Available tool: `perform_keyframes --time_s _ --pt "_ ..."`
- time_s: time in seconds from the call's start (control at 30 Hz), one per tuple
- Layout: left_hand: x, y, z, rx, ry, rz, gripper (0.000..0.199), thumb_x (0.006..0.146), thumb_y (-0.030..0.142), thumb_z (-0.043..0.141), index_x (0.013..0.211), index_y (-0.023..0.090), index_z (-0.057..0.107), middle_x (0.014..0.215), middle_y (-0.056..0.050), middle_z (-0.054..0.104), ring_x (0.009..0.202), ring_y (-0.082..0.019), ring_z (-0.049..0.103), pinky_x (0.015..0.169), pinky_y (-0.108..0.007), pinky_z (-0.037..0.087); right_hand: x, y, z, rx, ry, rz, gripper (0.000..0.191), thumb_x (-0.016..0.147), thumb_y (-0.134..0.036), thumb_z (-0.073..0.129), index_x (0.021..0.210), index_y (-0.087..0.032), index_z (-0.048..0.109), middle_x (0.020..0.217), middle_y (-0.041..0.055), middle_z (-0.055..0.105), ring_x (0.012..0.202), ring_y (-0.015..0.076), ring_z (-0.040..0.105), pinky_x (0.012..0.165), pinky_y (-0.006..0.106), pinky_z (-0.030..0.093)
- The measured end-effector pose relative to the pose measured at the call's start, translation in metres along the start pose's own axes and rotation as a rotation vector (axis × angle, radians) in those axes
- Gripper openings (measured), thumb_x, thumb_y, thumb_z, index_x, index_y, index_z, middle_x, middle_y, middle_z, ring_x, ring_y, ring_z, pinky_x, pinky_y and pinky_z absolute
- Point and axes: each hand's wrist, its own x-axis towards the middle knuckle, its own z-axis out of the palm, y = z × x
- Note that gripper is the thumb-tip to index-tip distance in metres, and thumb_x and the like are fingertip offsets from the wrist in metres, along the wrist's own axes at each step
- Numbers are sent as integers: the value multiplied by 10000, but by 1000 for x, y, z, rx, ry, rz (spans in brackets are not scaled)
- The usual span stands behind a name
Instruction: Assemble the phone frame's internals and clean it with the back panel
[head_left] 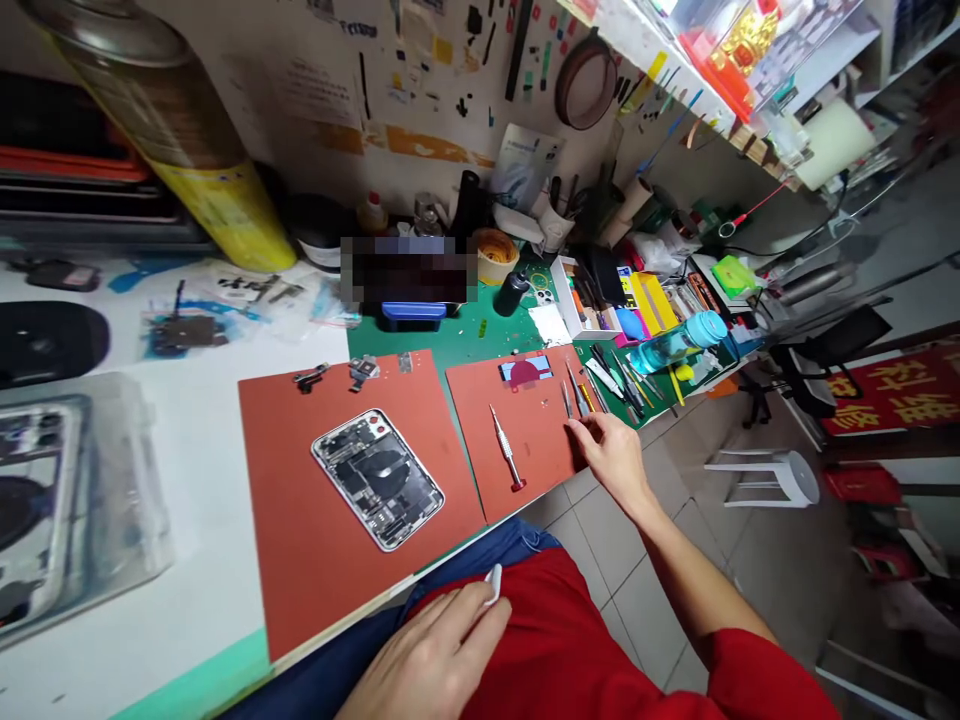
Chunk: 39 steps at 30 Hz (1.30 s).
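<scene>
Between the fingers of my left hand (439,650), low in front of the red shirt, is a small white object (493,584) whose kind I cannot make out. My right hand (613,458) is at the right edge of the brown mat, its fingertips pinched together against the near ends of slim metal tools (576,390). What they grip there is hidden. A screwdriver with a red end cap (505,448) lies to the left of that hand. On the left mat rests an opened phone (379,478), its inner parts exposed.
Small metal phone parts (364,371) lie along the left mat's (292,560) far edge. Right of the mats are more hand tools (622,380) and a blue bottle (679,340). A bagged phone housing (67,500) lies at left; a tall spray can (187,150) stands behind.
</scene>
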Motion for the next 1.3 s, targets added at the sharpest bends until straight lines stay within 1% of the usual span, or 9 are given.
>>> perform_keyframes --time_s 0.2,0.37,0.5,0.63,0.7,0.8,0.9,1.03,1.3 --pt "3 -6 -18 -137 97 -94 585 801 -54 391 1128 278 745 1052 14 833 901 -175 814 869 -211 631 5 -9 23 -16 68 47 246 1004 -357 590 919 -180 738 1053 148 752 889 259 714 774 336 480" --pt "5 -13 -43 -281 266 -224 277 991 123 514 1115 295 692 1034 26 801 933 -151 789 871 -175 603 -3 -11 8 154 56 13 298 1009 -449 589 900 -191 690 855 94 733 808 252 718 768 367 549" --pt "10 -23 -64 -434 302 -370 161 1026 161 576 952 272 667 932 37 743 848 -103 738 778 -157 565 -24 -26 -17 416 -128 -95 390 1023 -554 647 1180 -200 698 902 54 763 751 215 755 677 336 609" --pt "10 -38 -79 -594 181 -478 168 1043 201 585 952 263 712 996 13 744 913 -122 739 788 -193 573 -32 -50 -34 737 -534 -373 249 1095 -383 629 1253 -231 747 941 43 721 741 165 719 714 320 617" --pt "8 -42 -85 -641 135 -517 165 1043 217 588 972 267 729 1033 6 744 893 -122 735 709 -193 559 -29 -63 -36 748 -700 -499 224 1112 -339 612 1234 -232 767 999 56 716 756 148 689 704 297 593" --pt "5 -43 -90 -627 107 -512 179 1037 186 582 1013 278 734 1075 11 748 894 -117 724 699 -194 546 -22 -78 -33 656 -757 -603 215 1116 -347 620 1213 -228 771 1046 59 735 849 157 678 762 294 564" --pt "2 -38 -90 -556 121 -463 188 1053 160 569 1044 276 717 1091 10 753 991 -125 724 839 -210 560 -20 -87 -29 586 -789 -666 229 1126 -366 606 1186 -224 774 1004 44 739 893 165 669 812 301 534" --pt "-4 -28 -86 -491 146 -412 202 1070 130 547 1105 266 692 1112 -7 753 1060 -138 722 916 -236 557 -25 -89 -27 571 -856 -691 265 1142 -376 568 1222 -217 763 1012 45 714 884 161 657 813 298 522" --pt "-18 -14 -78 -459 80 -420 284 1073 90 468 1189 264 660 1189 -24 749 1102 -144 736 968 -249 578 -31 -89 -17 550 -974 -701 287 1142 -405 554 1236 -227 758 1027 55 678 905 183 646 822 333 527"
